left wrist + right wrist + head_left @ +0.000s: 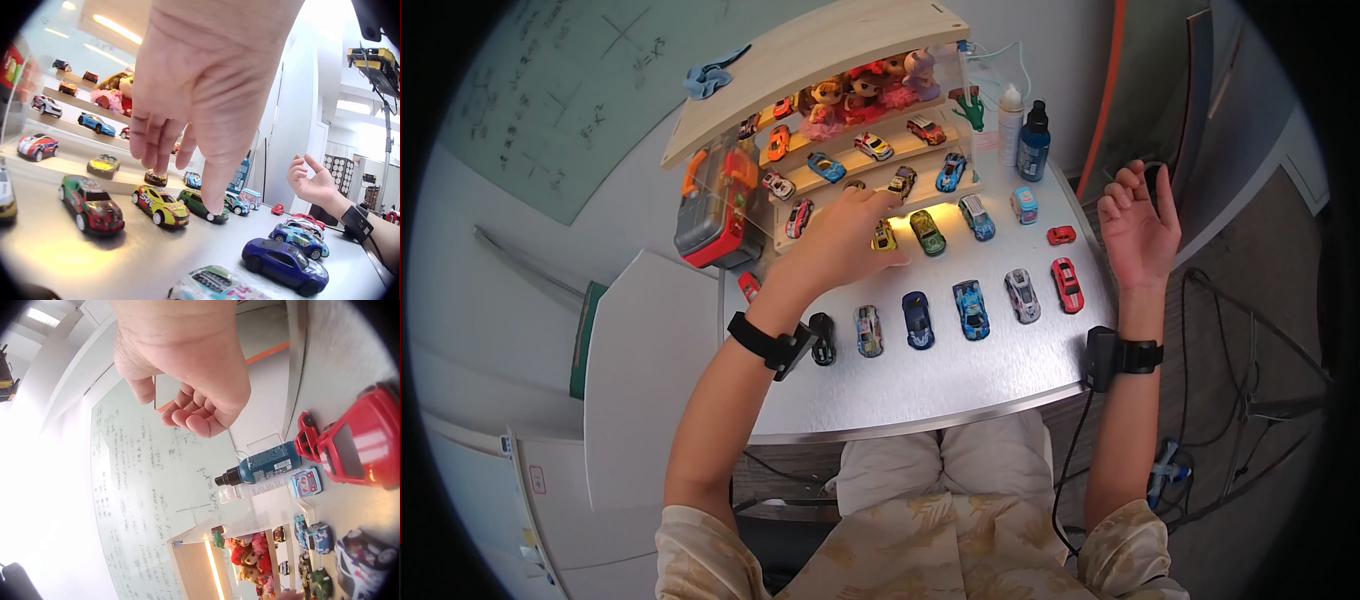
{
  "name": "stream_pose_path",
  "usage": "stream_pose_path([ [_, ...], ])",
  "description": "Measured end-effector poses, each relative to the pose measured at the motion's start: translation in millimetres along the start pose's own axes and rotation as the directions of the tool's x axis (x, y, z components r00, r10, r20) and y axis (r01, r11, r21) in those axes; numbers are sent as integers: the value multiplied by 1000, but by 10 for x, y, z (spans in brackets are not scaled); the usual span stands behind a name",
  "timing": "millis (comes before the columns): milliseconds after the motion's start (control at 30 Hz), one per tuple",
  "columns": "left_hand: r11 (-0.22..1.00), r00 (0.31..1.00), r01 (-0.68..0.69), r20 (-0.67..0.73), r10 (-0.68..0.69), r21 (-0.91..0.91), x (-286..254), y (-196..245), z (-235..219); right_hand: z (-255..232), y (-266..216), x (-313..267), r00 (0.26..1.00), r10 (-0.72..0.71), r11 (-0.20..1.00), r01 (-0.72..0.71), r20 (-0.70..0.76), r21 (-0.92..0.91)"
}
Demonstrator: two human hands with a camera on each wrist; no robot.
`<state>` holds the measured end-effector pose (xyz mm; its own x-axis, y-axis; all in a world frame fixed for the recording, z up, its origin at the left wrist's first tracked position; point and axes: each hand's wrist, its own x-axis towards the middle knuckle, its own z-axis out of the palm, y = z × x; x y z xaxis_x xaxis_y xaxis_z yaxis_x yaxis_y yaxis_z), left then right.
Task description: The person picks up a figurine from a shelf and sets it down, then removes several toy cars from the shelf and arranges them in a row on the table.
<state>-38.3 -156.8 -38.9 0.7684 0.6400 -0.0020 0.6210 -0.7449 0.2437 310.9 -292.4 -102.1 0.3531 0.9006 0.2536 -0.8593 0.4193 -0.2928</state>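
Note:
My left hand (840, 235) reaches over the display shelf's lowest step, its fingertips right at a dark and gold toy car (902, 182). In the left wrist view the fingers (164, 140) hang down over that car (156, 177), while the thumb (214, 190) points down apart from them, overlapping a green toy car (203, 206). Beside it stands a yellow toy car (160, 204), partly hidden by the hand in the head view. My right hand (1140, 225) is raised off the table's right edge, palm up, with fingers loosely curled and nothing in them.
The wooden shelf (810, 182) carries several toy cars and dolls (865, 95). A front row includes a dark blue car (917, 320) and a red car (1067, 286). A clear-lidded toolbox (715, 205) stands left; a blue bottle (1033, 145) and a white bottle (1009, 130) stand right.

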Motion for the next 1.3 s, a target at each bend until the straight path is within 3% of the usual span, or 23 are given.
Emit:
stream_pose_path([
  [167, 999, 999, -36, -14, 36, 40, 109, 193, 53, -20, -10, 6, 1000, 9, 1000, -9, 6, 4],
  [733, 990, 991, -128, -29, 129, 61, 309, 165, 218, -35, -16, 10, 1000, 2, 1000, -2, 3, 17],
  [967, 995, 996, -87, 6, 87, 49, 324, 210, 180, -37, -20, 7, 1000, 6, 1000, -6, 2, 23],
  [1133, 990, 989, -138, -50, 139, 19, 431, 365, 140, -35, -19, 5, 1000, 11, 1000, -11, -6, 26],
  [1300, 990, 992, -128, -14, 129, 53, 629, 567, 240, -15, -13, 1, 1000, 9, 1000, -8, -28, 22],
])
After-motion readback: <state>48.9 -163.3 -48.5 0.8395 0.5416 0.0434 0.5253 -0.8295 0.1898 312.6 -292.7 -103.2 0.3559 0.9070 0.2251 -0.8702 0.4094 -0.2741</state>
